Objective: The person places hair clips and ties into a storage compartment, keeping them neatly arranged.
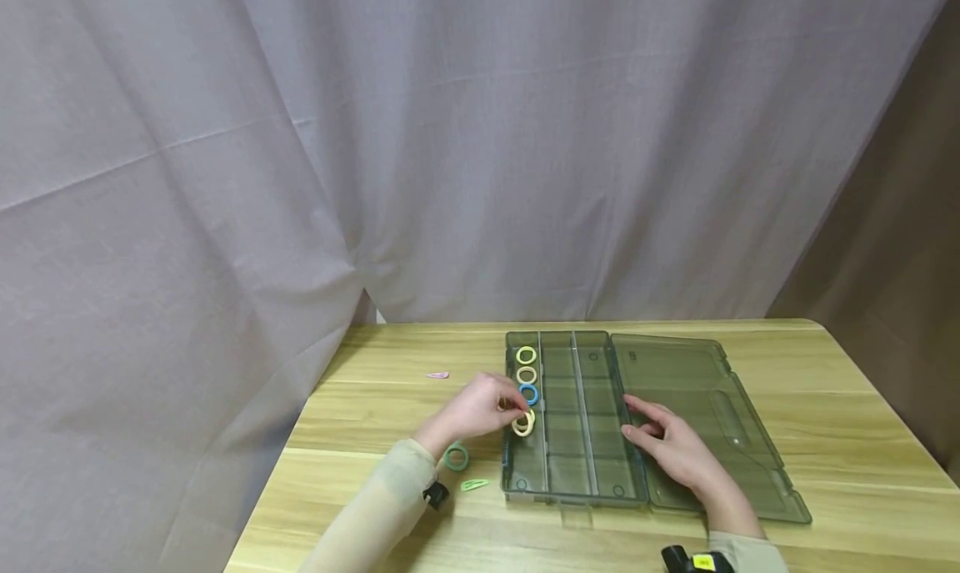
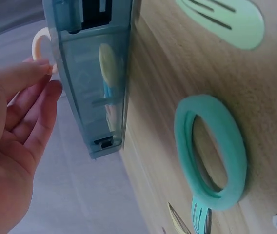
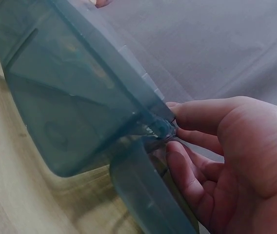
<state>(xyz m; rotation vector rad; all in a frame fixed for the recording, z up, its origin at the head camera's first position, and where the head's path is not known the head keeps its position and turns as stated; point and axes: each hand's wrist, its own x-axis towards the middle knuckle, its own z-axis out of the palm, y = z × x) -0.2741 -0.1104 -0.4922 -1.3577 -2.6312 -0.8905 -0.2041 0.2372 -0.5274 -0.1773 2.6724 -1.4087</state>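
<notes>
some rings (image 1: pixel 536 394) already lie in the box (image 1: pixel 573 500), left hand (image 1: pixel 483 406) pinches a pale ring (image 1: pixel 522 434), right hand (image 1: pixel 675 448), fingers apart, touches box, green ring (image 2: pixel 235 165) remains outside.

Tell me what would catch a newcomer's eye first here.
First, the see-through box on the wooden table, its lid opened out to the right and the right hand at the edge between them. Next, the bright blue ring in the box's left compartment, near the left hand, which pinches a pale ring. In the left wrist view, a green ring on the table looms large.
</notes>
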